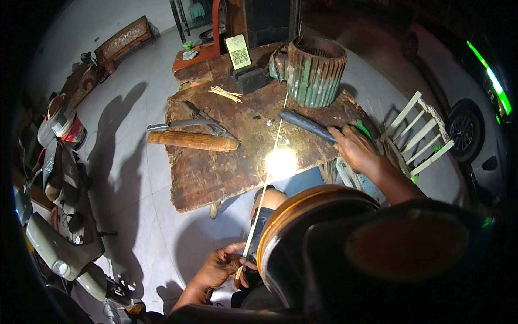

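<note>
My left hand (226, 267), low in the view, is closed on a long pale thin strip (261, 197) that runs up across the wooden table (194, 183). At the table's right side my right hand (356, 151) grips a dark elongated bar (305, 124), whose far end lies by the strip. A bright light patch falls between them. On the left lie a knife (189, 122), shears (213, 127) and a thick wooden piece (191, 141). Behind are a bundle of thin sticks (225, 93) and a rusty ribbed green container (313, 75).
A phone (237, 51) stands in a holder at the back. A white chair (418, 129) and a car (464, 129) are at right; a scooter (65, 248), buckets (70, 129) and bench (124, 40) are at left. A large orange-rimmed round object (275, 221) fills the lower middle.
</note>
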`<state>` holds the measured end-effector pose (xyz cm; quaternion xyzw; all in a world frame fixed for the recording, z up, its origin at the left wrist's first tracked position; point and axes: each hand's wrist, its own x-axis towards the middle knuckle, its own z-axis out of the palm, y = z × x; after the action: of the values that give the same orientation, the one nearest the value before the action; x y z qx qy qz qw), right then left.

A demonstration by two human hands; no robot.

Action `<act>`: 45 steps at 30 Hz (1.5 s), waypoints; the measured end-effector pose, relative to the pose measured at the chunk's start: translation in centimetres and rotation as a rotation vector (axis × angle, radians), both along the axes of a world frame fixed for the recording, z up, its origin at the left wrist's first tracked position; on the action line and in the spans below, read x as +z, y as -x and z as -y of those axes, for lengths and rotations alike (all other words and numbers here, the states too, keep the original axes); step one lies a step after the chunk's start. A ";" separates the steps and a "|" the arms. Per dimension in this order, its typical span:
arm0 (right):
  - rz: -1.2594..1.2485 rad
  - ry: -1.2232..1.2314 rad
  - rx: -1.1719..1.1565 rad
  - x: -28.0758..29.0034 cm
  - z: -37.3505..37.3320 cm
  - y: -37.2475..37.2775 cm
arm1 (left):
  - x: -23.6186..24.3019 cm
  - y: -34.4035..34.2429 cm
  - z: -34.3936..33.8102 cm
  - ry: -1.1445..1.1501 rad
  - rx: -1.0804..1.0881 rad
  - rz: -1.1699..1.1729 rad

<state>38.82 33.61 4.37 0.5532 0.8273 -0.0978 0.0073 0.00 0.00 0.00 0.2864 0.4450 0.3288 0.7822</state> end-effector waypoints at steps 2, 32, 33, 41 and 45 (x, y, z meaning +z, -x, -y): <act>-0.137 0.047 -0.095 0.5 -0.5 2.4 | -0.1 -0.4 1.1 -0.010 -0.035 -0.008; -0.244 -0.335 -0.482 -2.2 -3.5 -8.6 | 1.7 -3.8 -0.2 -0.047 0.011 -0.063; -0.493 -0.274 -0.491 -2.4 -2.3 -9.0 | 1.6 -3.6 -0.2 -0.104 -0.008 -0.121; -0.854 0.614 -0.402 -6.3 16.9 -4.2 | -0.6 -3.6 -0.2 -0.095 0.008 -0.222; -0.512 0.707 0.003 -6.9 21.0 -0.6 | -0.7 -3.9 -0.1 -0.087 0.006 -0.181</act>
<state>39.44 12.57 -2.48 0.4734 0.7189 -0.5090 -0.0091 3.94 0.07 -0.71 0.3473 0.5000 0.3228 0.7247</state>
